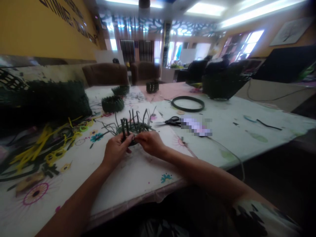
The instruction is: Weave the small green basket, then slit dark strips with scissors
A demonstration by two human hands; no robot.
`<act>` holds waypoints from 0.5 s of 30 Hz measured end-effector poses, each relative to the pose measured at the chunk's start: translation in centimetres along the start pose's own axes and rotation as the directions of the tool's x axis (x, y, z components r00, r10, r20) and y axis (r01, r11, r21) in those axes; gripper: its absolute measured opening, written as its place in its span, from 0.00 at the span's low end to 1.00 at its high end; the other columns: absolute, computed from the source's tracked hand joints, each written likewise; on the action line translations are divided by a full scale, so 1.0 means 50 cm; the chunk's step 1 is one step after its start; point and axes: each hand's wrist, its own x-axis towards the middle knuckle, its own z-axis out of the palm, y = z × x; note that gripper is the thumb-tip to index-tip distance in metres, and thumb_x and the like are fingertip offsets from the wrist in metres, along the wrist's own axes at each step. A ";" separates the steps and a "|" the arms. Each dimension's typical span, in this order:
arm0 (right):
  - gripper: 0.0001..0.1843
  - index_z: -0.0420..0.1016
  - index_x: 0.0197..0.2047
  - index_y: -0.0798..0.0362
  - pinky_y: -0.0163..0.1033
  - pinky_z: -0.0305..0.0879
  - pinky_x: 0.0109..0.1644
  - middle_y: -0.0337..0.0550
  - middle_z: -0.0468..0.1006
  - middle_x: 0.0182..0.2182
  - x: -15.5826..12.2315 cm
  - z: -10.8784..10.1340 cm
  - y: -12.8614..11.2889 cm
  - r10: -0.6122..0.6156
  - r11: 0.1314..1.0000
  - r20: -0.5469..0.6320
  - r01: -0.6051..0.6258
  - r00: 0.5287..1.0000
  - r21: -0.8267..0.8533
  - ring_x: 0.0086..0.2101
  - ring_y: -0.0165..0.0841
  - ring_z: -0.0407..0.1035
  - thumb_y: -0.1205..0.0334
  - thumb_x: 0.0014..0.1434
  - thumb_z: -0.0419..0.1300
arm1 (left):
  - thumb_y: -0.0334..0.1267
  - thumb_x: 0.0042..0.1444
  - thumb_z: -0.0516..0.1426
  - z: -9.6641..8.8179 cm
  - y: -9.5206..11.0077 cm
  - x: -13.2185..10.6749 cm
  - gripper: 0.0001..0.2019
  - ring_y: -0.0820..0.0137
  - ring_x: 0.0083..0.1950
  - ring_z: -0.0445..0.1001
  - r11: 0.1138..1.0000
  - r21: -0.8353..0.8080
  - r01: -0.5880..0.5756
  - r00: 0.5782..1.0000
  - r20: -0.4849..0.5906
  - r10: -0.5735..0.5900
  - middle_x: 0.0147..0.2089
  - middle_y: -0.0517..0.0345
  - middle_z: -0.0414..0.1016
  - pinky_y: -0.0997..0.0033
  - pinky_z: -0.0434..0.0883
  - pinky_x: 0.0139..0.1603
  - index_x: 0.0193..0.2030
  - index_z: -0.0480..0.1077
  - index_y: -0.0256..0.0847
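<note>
A small, partly woven basket [134,126] of dark green strips lies in front of me, its loose strip ends sticking up and outward. My left hand [117,146] is closed on the basket's near left side, thumb against the strips. Beside it, my right hand [151,142] pinches at the near edge of the same weave; the exact strip between its fingertips is too small to make out. Just past my right hand rest black-handled scissors [172,121], their blades pointing left.
Small finished dark baskets [113,104] stand farther back. A dark ring [188,104] lies right of centre, near a large dark basket [223,86]. Yellow strips [37,144] and a big dark woven mass [56,98] crowd the left. A cable [237,156] crosses the right edge.
</note>
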 end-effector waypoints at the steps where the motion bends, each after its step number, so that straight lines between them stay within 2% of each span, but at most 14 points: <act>1: 0.08 0.81 0.32 0.52 0.33 0.54 0.30 0.39 0.81 0.27 -0.001 0.001 0.000 0.013 1.000 -0.011 -0.013 1.000 -0.016 0.28 0.30 0.72 0.65 0.61 0.60 | 0.54 0.56 0.57 0.000 -0.001 0.001 0.19 0.70 0.26 0.76 1.000 -0.029 0.001 1.000 0.024 0.000 0.36 0.55 0.79 0.73 0.71 0.24 0.40 0.75 0.39; 4: 0.09 0.80 0.30 0.53 0.34 0.52 0.29 0.39 0.80 0.25 -0.002 0.003 0.000 0.045 0.997 -0.043 -0.047 0.998 -0.060 0.26 0.30 0.71 0.64 0.61 0.60 | 0.51 0.54 0.60 0.002 -0.005 0.003 0.17 0.69 0.28 0.76 0.993 -0.119 0.010 0.997 0.080 -0.001 0.39 0.54 0.79 0.72 0.73 0.27 0.42 0.76 0.39; 6: 0.10 0.80 0.29 0.52 0.34 0.52 0.28 0.39 0.80 0.25 -0.001 0.003 -0.001 0.045 0.995 -0.056 -0.049 0.997 -0.082 0.26 0.30 0.71 0.63 0.61 0.60 | 0.49 0.51 0.62 0.003 -0.006 0.003 0.17 0.70 0.27 0.75 0.990 -0.141 0.013 0.998 0.070 -0.004 0.37 0.55 0.79 0.71 0.73 0.27 0.42 0.76 0.39; 8: 0.09 0.80 0.32 0.51 0.33 0.54 0.29 0.37 0.81 0.26 -0.001 0.002 -0.001 0.018 0.995 -0.062 -0.024 0.998 -0.099 0.27 0.29 0.72 0.63 0.62 0.60 | 0.48 0.50 0.63 0.003 -0.007 0.003 0.16 0.71 0.25 0.75 0.994 -0.113 0.006 1.000 0.026 -0.003 0.35 0.57 0.79 0.72 0.72 0.27 0.41 0.76 0.40; 12: 0.09 0.79 0.45 0.48 0.32 0.55 0.30 0.37 0.81 0.32 -0.002 -0.005 -0.001 -0.057 0.986 -0.092 0.042 0.994 -0.162 0.30 0.28 0.72 0.63 0.65 0.58 | 0.48 0.51 0.62 -0.007 -0.007 0.009 0.14 0.72 0.23 0.74 0.999 -0.032 -0.003 0.995 -0.102 0.000 0.34 0.59 0.78 0.73 0.69 0.26 0.39 0.74 0.40; 13: 0.09 0.78 0.45 0.49 0.33 0.54 0.30 0.38 0.80 0.33 -0.002 -0.009 0.000 -0.070 0.980 -0.104 0.049 0.992 -0.190 0.30 0.29 0.71 0.63 0.65 0.57 | 0.48 0.51 0.61 -0.012 -0.007 0.012 0.14 0.72 0.23 0.74 1.000 -0.010 -0.003 0.991 -0.136 0.002 0.34 0.59 0.77 0.73 0.69 0.26 0.38 0.74 0.40; 15: 0.09 0.77 0.41 0.53 0.35 0.51 0.28 0.41 0.78 0.31 -0.002 -0.020 0.003 -0.095 0.965 -0.121 0.061 0.988 -0.255 0.27 0.30 0.68 0.66 0.65 0.55 | 0.48 0.52 0.61 -0.023 -0.007 0.016 0.13 0.71 0.24 0.74 0.998 0.056 -0.003 0.977 -0.211 0.015 0.33 0.60 0.77 0.73 0.68 0.26 0.38 0.74 0.40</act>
